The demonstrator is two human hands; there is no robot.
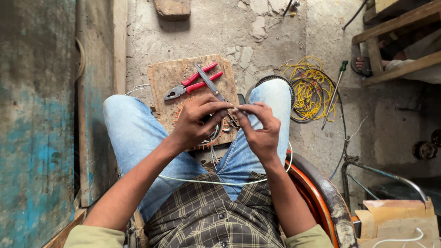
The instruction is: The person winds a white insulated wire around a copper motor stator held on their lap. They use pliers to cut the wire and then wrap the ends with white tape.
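My left hand (195,121) and my right hand (258,127) meet over my lap, fingertips pinched together on a thin white wire (216,182) that loops across my thighs. Beneath the hands lies a round metal part with orange teeth (207,143), mostly hidden, resting on a worn wooden board (167,80). Red-handled pliers (193,84) and a narrow dark blade-like tool (209,82) lie on the board just beyond my fingers.
A yellow wire coil (308,87) and a green-handled screwdriver (335,89) lie on the concrete floor to the right. A wooden bench frame (399,41) and another person's sandalled foot (363,64) are at top right. A blue painted panel (36,124) stands left; cardboard (397,220) bottom right.
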